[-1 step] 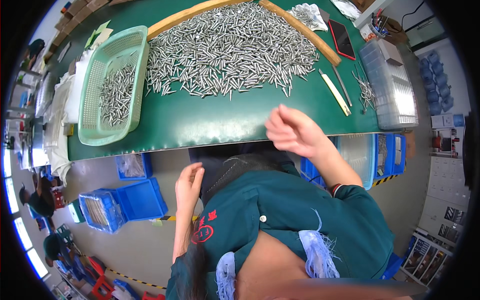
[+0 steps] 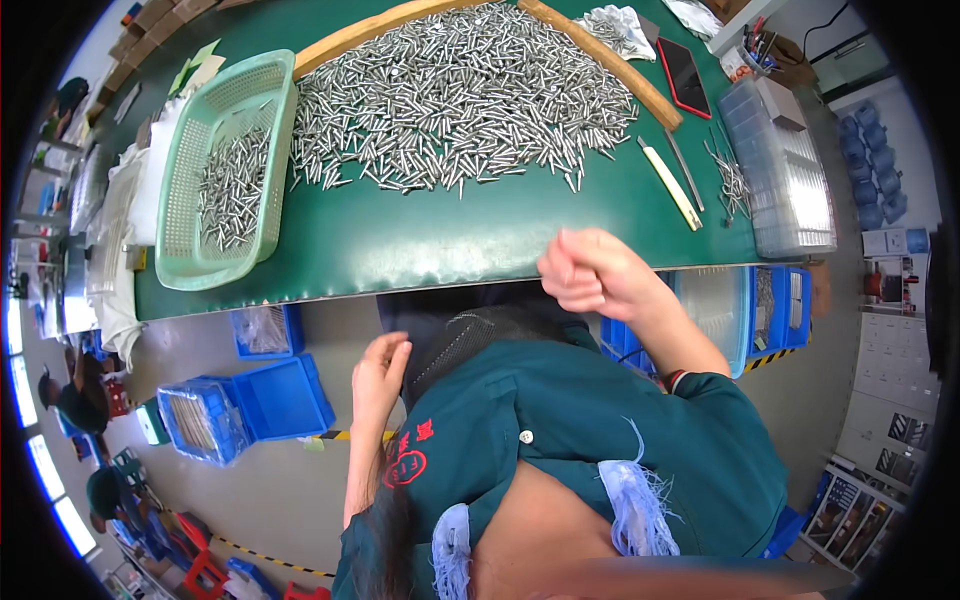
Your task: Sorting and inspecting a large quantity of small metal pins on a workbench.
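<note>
My right hand (image 2: 598, 272) hovers over the near edge of the green table (image 2: 400, 240), its fingers curled in and the thumb against them. What lies inside those fingers, if anything, is hidden. My left hand (image 2: 378, 375) hangs in front of the table edge, beside my body, with the thumb apart from loosely bent fingers and nothing seen in it. Beyond both hands spreads a large heap of small silvery metal pins (image 2: 450, 110). A pale green plastic basket (image 2: 276, 190) at the left holds more of these pins. Neither hand touches the heap or the basket.
Wooden strips (image 2: 610, 68) border the heap. At the right lie a cutter knife (image 2: 670, 185), a thin metal rod (image 2: 685, 172), a red-edged phone (image 2: 683, 78), several thin metal pieces (image 2: 732, 180) and clear plastic boxes (image 2: 780, 175). Blue bins (image 2: 285, 398) stand below the table.
My right hand has drawn back slightly toward my body and its fingers have curled in tighter. My left hand has hardly moved. The heap and basket look the same.
</note>
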`<action>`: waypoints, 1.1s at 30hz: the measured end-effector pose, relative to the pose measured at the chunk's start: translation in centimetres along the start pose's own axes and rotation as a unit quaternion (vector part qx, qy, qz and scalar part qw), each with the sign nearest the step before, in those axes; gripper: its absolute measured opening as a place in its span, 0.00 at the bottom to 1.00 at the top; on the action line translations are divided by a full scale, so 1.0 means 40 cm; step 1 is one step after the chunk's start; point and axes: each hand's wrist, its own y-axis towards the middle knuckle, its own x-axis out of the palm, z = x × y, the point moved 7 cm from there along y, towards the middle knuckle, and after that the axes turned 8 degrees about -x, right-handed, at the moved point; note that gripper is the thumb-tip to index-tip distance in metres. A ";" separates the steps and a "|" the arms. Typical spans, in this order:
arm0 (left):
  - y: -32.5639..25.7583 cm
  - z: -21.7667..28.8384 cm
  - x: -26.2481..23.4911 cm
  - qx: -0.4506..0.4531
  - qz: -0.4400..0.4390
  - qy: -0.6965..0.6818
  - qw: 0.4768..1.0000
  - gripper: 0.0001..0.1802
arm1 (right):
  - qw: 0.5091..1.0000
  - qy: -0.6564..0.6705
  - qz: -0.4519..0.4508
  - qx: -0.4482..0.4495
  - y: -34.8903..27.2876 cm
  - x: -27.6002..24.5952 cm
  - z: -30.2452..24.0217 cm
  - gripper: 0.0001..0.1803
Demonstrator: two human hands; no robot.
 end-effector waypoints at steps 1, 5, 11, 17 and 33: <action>-0.016 -0.008 0.006 -0.002 -0.026 0.043 0.999 0.14 | 0.988 -0.140 0.030 0.060 -0.026 -0.001 0.010 0.19; -0.041 -0.006 0.006 0.003 -0.061 0.112 0.992 0.18 | 0.712 -0.698 0.075 0.021 -0.093 -0.095 0.038 0.17; -0.076 -0.181 0.034 -0.124 -0.173 0.088 0.973 0.22 | 0.640 -0.750 0.076 0.148 -0.153 -0.211 0.131 0.26; -0.079 -0.127 0.053 -0.128 -0.107 0.067 0.984 0.24 | 0.730 -0.634 0.073 0.244 -0.197 -0.269 0.171 0.25; 0.023 0.157 0.230 0.006 -0.278 0.159 0.947 0.28 | 0.785 -0.515 0.115 0.324 -0.473 -0.308 0.201 0.06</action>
